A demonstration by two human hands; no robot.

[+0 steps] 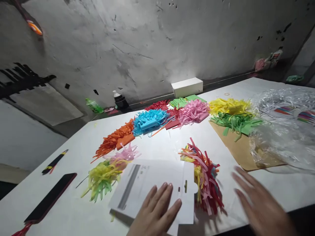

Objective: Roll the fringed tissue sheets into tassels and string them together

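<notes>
Left grip unclenched, palm-down on white carton; right grip splayed, empty. Mixed paper strips between grips, beside carton; if left skids, carton could scatter them.

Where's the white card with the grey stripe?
In the head view, the white card is low in the middle, under the left hand, between the yellow-green strips and, on its right, the red-pink strips.

Bare left hand: slim fingers, rounded tips, smooth back; bare right hand: slim tapered fingers, outline motion-blurred, nail detail unreadable
</notes>
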